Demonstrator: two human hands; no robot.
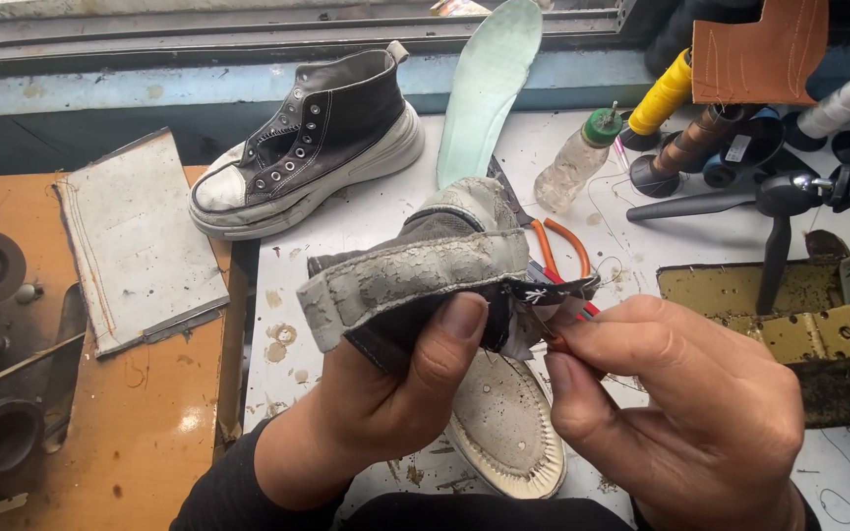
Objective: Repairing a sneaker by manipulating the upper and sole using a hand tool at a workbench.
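Far left, a grey board (pixel 140 241) flat on the orange bench (pixel 149 413). Next, a black high-top sneaker (pixel 312 143) standing on the white table (pixel 366 226). Centre, left hand (pixel 385 393) clamped on a worn shoe upper (pixel 425 270), thumb pressed against its dark edge, held above a detached sole (pixel 508 423). Right hand (pixel 685 393) with fingertips pinched together at that edge; whatever sits between them too small to tell. Behind, pale insole (pixel 489 84), plastic bottle (pixel 572 162), thread spools (pixel 710 138)
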